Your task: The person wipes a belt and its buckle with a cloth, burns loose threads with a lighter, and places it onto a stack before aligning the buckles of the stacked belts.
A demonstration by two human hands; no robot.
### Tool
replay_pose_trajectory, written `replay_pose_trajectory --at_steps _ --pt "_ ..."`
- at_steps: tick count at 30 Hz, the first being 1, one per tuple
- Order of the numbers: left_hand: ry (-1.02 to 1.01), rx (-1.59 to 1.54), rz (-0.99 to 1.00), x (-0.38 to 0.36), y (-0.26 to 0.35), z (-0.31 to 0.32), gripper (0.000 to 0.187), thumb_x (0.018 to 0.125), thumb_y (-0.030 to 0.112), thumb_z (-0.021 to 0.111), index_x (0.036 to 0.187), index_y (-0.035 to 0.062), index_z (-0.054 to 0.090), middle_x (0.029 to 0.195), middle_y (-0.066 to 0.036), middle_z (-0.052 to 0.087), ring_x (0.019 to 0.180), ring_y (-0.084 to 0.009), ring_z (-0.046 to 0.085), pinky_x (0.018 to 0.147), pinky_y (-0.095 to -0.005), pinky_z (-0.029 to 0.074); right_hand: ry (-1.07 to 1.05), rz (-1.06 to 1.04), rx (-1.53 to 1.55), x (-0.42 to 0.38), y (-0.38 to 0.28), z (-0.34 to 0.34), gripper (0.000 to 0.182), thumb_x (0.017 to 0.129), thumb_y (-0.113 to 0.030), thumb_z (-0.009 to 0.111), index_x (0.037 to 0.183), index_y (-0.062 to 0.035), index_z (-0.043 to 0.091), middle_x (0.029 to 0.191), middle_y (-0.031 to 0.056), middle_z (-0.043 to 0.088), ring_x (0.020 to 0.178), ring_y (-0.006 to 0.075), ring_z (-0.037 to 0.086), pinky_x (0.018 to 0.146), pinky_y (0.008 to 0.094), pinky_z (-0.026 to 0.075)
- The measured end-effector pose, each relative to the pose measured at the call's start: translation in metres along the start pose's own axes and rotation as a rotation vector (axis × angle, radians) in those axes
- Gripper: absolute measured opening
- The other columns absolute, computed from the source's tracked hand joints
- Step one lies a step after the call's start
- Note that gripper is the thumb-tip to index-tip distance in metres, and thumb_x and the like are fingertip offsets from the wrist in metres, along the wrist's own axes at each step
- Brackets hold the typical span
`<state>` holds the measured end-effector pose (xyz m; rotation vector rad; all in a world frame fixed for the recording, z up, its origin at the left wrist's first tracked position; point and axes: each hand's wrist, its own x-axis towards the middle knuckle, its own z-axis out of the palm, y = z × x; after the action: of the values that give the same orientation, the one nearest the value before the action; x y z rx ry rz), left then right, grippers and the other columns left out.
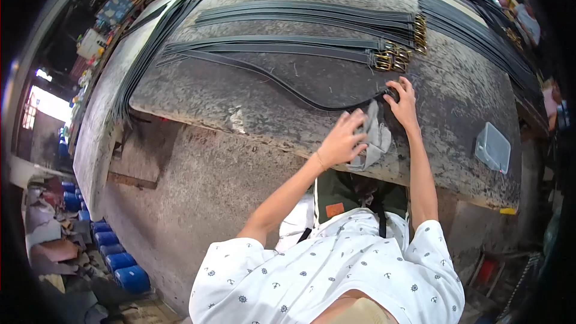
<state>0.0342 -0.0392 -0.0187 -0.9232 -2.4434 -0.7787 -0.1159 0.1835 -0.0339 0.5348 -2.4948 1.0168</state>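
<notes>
1. Grey cloth (375,135) lies crumpled on the worn work table (252,105), near its front edge, in the head view (the only one). The left hand (343,139) rests on the cloth's left side with fingers spread and loosely curled; whether they pinch the fabric I cannot tell.

2. The right hand (403,103) is just beyond the cloth, its fingertips pressed on the end of one loose black belt (282,84), which curves away leftward across the table. The fingers are bent over the strap end; a firm grasp is not shown.

3. Risks, as I judge them: the cloth sits close to the table edge and could slide off if the left hand drags it sideways; the loose belt could snake out of line if the right hand lifts, since nothing else pins it.

4. Counts: two hands, one cloth, one loose belt. Farther back lie two bundles of belts with brass buckles (393,57), the straps too tightly packed to count. More belts run along the left edge (150,48) and the right edge (480,33). One clear plastic container (493,147) sits at the right.
</notes>
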Motion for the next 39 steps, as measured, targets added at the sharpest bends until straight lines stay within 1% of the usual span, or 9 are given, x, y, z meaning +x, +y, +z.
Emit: replay_pose_trajectory --at_steps 6,9,12,15,17,21,25,30,39 --pt "0.008 -0.405 -0.434 -0.002 0.012 -0.010 0.017 0.090 0.014 0.064 0.096 -0.0013 0.060 0.097 -0.019 0.062 0.093 -0.0365 0.062 0.081 -0.0404 0.049 0.229 -0.143 -0.020 -0.013 -0.011 -0.015 0.029 0.074 -0.013 0.084 0.099 -0.0075 0.070 0.125 0.0129 0.059 0.110 0.0298 0.058 0.092 0.0431 0.048" --pt "0.466 -0.271 -0.657 -0.006 -0.015 -0.043 0.017 0.093 0.016 0.062 0.096 -0.0008 0.059 0.088 -0.021 0.061 0.083 -0.0370 0.062 0.076 -0.0413 0.049 0.073 0.231 0.333 -0.027 -0.023 -0.044 0.019 0.080 -0.010 0.081 0.092 -0.0012 0.069 0.069 -0.0011 0.062 0.065 0.0107 0.059 0.063 0.0247 0.047" --pt "0.731 -0.054 -0.789 -0.028 -0.072 -0.093 0.018 0.095 0.015 0.062 0.100 -0.0011 0.058 0.092 -0.014 0.064 0.084 -0.0213 0.059 0.079 -0.0362 0.049 -0.143 0.604 0.759 -0.044 -0.015 -0.078 0.019 0.081 -0.010 0.080 0.092 0.0011 0.069 0.069 -0.0008 0.061 0.061 0.0088 0.054 0.057 0.0243 0.044" --pt "0.798 -0.010 -0.840 -0.039 -0.119 -0.136 0.025 0.092 0.018 0.066 0.107 -0.0007 0.059 0.094 -0.016 0.065 0.088 -0.0264 0.062 0.083 -0.0382 0.049 -0.142 0.662 0.619 -0.067 -0.002 -0.103 0.019 0.086 -0.010 0.074 0.099 0.0026 0.069 0.074 0.0022 0.064 0.060 0.0091 0.054 0.053 0.0243 0.042" --pt "0.353 0.199 -0.994 -0.064 -0.163 -0.145 0.044 0.085 0.025 0.073 0.118 0.0011 0.056 0.112 -0.019 0.062 0.108 -0.0327 0.059 0.092 -0.0442 0.047 -0.083 0.703 0.488 -0.080 0.011 -0.111 0.019 0.088 -0.010 0.071 0.102 0.0027 0.069 0.082 0.0056 0.069 0.066 0.0100 0.060 0.055 0.0245 0.046" --pt "0.114 0.581 -0.760 -0.053 -0.176 -0.129 0.077 0.076 0.038 0.078 0.137 0.0042 0.046 0.146 -0.018 0.040 0.143 -0.0363 0.029 0.110 -0.0544 0.033 -0.003 0.678 0.308 -0.102 0.026 -0.115 0.027 0.087 -0.007 0.070 0.111 0.0046 0.068 0.100 0.0115 0.073 0.088 0.0146 0.068 0.076 0.0278 0.054" --pt "-0.095 0.445 -0.464 -0.020 -0.192 -0.102 0.068 0.089 0.048 0.065 0.145 0.0140 0.047 0.152 -0.016 0.042 0.145 -0.0375 0.031 0.112 -0.0583 0.028 0.153 0.563 0.373 -0.129 0.032 -0.114 0.030 0.086 -0.004 0.070 0.114 0.0049 0.067 0.104 0.0113 0.072 0.095 0.0172 0.068 0.085 0.0294 0.054" --pt "0.010 0.455 -0.259 -0.016 -0.189 -0.097 0.041 0.086 0.040 0.071 0.107 0.0050 0.066 0.116 -0.014 0.061 0.108 -0.0360 0.056 0.093 -0.0450 0.044 0.257 0.589 0.213 -0.127 0.020 -0.105 0.024 0.087 -0.009 0.071 0.109 0.0000 0.072 0.101 0.0105 0.073 0.091 0.0201 0.071 0.081 0.0314 0.057" --pt "-0.004 0.574 -0.206 -0.071 -0.144 -0.142 0.042 0.088 0.030 0.071 0.063 0.0051 0.047 0.061 -0.009 0.046 0.063 -0.0295 0.045 0.077 -0.0396 0.036 0.116 0.461 0.014 -0.121 -0.002 -0.103 0.017 0.086 -0.010 0.071 0.101 -0.0024 0.074 0.102 0.0099 0.071 0.089 0.0241 0.067 0.079 0.0346 0.054"
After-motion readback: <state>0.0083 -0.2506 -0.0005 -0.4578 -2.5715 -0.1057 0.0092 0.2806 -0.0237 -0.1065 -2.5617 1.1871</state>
